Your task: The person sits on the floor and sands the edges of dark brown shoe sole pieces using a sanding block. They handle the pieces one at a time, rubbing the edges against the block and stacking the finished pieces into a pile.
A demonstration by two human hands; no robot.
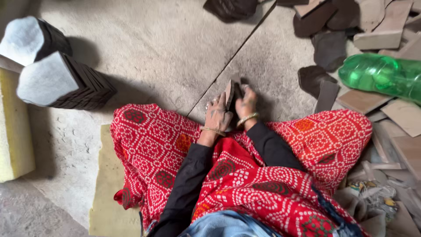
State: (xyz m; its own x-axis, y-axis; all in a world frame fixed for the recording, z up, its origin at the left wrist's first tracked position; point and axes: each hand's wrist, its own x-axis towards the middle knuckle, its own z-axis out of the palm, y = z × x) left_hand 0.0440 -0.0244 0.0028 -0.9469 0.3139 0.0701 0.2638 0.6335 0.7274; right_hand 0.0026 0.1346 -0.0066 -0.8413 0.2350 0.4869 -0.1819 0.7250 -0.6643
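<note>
I sit on the floor in a red patterned garment with black sleeves. Both hands meet in front of my knees on a small stack of flat dark pieces point(231, 91) stood on edge on the concrete floor. My left hand point(217, 115) grips the stack's left side; my right hand point(246, 104) presses its right side. A thin bangle circles each wrist.
Two bound stacks of dark pieces with pale faces point(59, 81) lie at the left beside a yellow foam block point(13, 131). A green plastic bottle point(383, 74), loose dark pieces point(329, 50) and brown board scraps point(405, 145) crowd the right. A flat mat point(105, 188) is under me.
</note>
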